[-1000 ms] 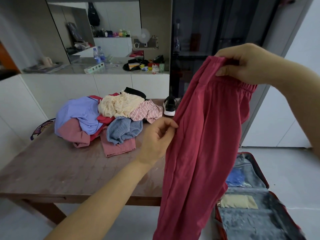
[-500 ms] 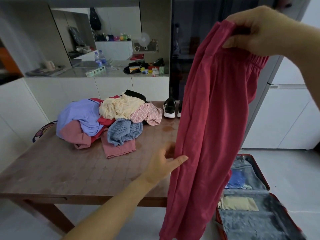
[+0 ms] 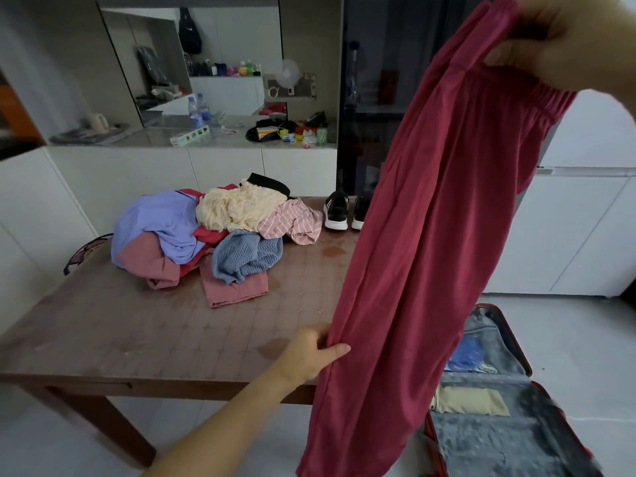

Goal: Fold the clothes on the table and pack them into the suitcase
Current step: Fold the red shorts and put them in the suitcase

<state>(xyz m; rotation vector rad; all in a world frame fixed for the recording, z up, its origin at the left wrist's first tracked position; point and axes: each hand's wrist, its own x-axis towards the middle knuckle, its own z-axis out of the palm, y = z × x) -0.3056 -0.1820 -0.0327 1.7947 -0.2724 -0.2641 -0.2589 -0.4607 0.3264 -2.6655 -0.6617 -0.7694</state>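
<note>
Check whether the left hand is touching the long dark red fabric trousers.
Touching. The head view shows the left hand pinching the dark red trousers at their edge, thumb across the fabric.

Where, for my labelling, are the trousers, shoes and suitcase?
trousers (image 3: 430,235), head view, on the hanging leg fabric.
shoes (image 3: 336,211), head view, on the left shoe's upper.
suitcase (image 3: 499,445), head view, on its bare grey lining.

Head cam looks fwd/down, close over table (image 3: 137,339).
</note>
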